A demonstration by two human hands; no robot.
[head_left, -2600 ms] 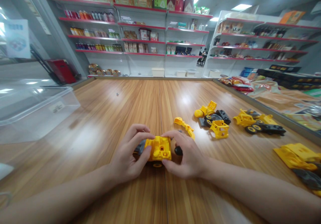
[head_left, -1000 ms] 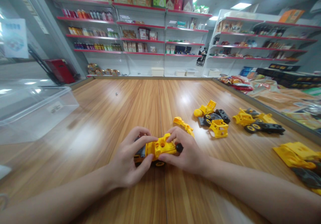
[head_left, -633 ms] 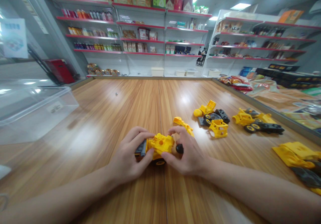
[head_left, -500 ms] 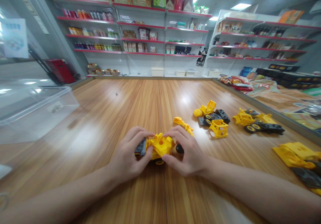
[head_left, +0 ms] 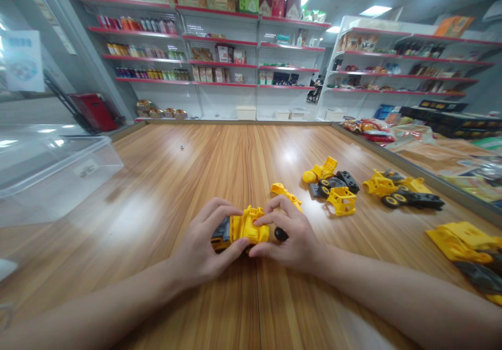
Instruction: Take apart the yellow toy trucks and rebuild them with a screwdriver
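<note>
A yellow and grey toy truck [head_left: 248, 225] rests on the wooden table between my hands. My left hand [head_left: 207, 235] is closed around its left end, thumb along the near side and fingers over the far side, beside the dark grey part. My right hand [head_left: 292, 235] grips the yellow upper part from the right, with a fingertip on its top and the thumb at the near edge. A black rounded piece [head_left: 281, 234] shows under the right palm. Just beyond the right hand lies a long yellow toy part [head_left: 286, 194]. The truck's wheels are mostly hidden.
Yellow and black toy truck parts [head_left: 341, 198] lie to the right, with another group [head_left: 406, 190] farther over and yellow pieces [head_left: 466, 240] at the right edge. A clear plastic bin [head_left: 58, 177] stands at the left. A tiny object [head_left: 182, 147] lies far left of centre.
The truck's yellow upper part has turned and now sits straighter and lower against the grey end. My right fingers have shifted onto its top, and my left thumb has slid right.
</note>
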